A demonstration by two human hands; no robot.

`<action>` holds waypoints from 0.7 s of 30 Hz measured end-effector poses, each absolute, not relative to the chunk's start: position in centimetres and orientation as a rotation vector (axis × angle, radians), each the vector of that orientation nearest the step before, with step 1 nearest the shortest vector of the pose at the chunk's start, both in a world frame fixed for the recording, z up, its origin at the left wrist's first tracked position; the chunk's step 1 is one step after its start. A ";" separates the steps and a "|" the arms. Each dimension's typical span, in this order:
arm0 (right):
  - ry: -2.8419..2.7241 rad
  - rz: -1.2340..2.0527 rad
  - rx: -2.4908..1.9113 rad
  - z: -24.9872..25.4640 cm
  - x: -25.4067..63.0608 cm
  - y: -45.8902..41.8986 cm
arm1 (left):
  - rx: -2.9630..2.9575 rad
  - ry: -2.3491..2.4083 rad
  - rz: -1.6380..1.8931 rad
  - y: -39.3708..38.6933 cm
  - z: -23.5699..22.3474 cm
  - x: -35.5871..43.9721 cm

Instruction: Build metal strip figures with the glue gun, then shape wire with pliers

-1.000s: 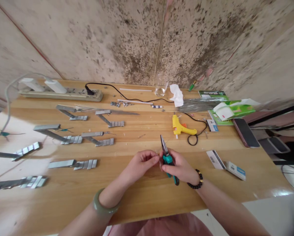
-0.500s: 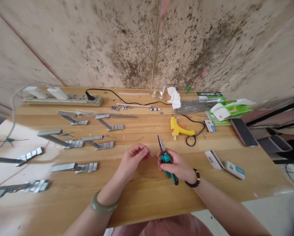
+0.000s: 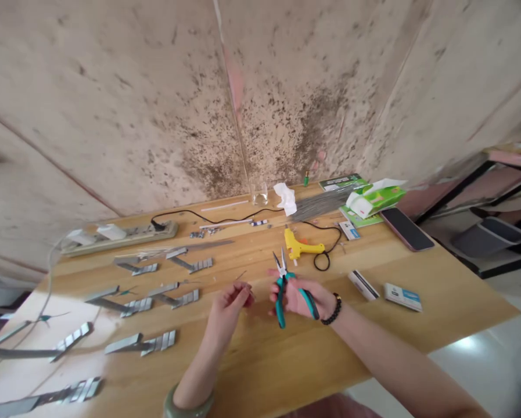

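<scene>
My right hand (image 3: 301, 297) holds long-nose pliers (image 3: 281, 273) with teal and black handles. Their jaws stand apart, pointing away from me, and nothing shows between them. Just to the left, my left hand (image 3: 234, 299) is closed, thumb and fingertips pinched on a small thin piece too tiny to make out. A gap separates the fingertips from the pliers. Beyond both hands lies a yellow glue gun (image 3: 301, 247) with a black cord. Several folded grey strips, such as this one (image 3: 140, 343), rest on the table to the left of my left hand.
A power strip (image 3: 121, 238) runs along the back left. At the back stand a glass of clear liquid (image 3: 259, 196), crumpled tissue (image 3: 286, 199) and a bundle of thin wires (image 3: 323, 203). Rightward are a tissue pack (image 3: 377, 197), a phone (image 3: 407, 229) and small boxes (image 3: 403, 296).
The pliers have opened, their handles and jaws now spread in my right hand. My left hand keeps its pinch. The camera view has tilted and shifted, showing more wall.
</scene>
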State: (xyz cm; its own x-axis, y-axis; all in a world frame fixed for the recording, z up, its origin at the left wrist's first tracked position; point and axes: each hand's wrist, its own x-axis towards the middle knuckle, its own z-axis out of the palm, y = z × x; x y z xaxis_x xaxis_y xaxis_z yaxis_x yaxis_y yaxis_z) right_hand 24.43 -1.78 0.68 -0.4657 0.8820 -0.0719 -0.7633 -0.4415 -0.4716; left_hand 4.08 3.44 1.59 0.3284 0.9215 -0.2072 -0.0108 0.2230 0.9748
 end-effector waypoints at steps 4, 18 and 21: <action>-0.561 2.075 -0.399 0.1 24.0 -2.0 | 1.131 0.968 0.763 4.0 2.6 4.5; -0.798 2.088 -0.513 -1.5 22.7 -2.1 | 1.004 0.559 0.483 4.0 1.9 5.4; -0.733 2.110 -0.462 -1.5 21.7 -2.2 | 0.974 0.542 0.430 3.4 1.4 5.4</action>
State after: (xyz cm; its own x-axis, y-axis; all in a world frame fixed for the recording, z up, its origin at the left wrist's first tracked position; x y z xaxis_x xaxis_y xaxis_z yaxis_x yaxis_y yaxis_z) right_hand 21.74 -2.24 -1.50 -0.5841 0.8090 -0.0656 -0.5939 -0.4811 -0.6448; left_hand 5.45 3.43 1.36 0.7875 0.5691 -0.2365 -0.1011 0.4977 0.8614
